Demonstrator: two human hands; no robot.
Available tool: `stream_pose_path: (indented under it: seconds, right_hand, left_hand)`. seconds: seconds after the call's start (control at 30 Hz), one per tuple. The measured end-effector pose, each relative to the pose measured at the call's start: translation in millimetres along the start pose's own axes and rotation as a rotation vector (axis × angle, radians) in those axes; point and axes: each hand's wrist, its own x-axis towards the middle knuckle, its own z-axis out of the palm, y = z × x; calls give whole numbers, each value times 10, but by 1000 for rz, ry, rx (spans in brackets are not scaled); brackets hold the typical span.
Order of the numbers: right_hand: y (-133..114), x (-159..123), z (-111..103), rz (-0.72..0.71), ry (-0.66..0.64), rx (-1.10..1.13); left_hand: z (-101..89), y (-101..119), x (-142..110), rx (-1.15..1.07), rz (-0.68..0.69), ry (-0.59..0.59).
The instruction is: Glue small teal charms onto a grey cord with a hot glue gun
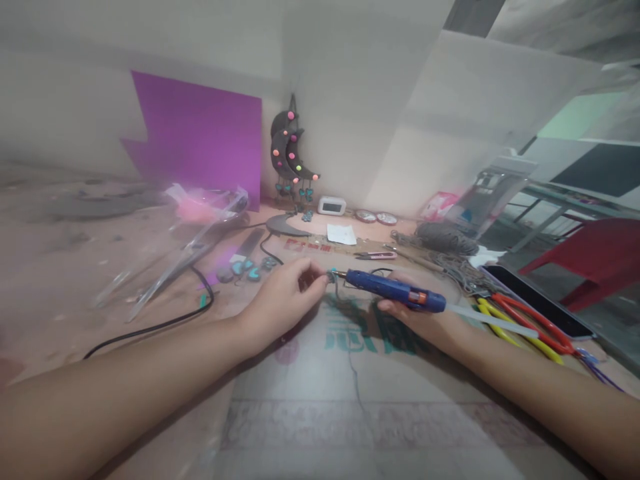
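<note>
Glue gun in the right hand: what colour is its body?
Dark blue; the glue gun shows best in the head view.

Left forearm (140, 380), bare: slants up and inward from lower left. Left hand (287, 293): back of hand in view, thumb and index finger in a pinch. Right forearm (540, 393), bare: slants inward from lower right. Right hand (425, 330): curled in a grip, partly hidden, thumb pointing inward. Hands near each other, not touching
</note>
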Motion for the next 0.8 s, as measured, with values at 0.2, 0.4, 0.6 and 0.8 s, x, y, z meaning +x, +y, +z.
stream_pose_path:
  seconds: [0.2, 0.4, 0.6, 0.8]
  right_hand:
    - [-6, 4, 2, 30, 7, 15]
    - [-6, 6, -5, 44, -8, 5]
    - [-26, 5, -11, 37, -6, -17]
    - [-30, -6, 3, 125, -25, 13]
  left_hand:
    - [7, 2, 4, 4, 12, 5]
    - [18, -26, 5, 11, 16, 4]
    - [15, -29, 0, 10, 23, 2]
    - [10, -20, -1, 9, 22, 2]
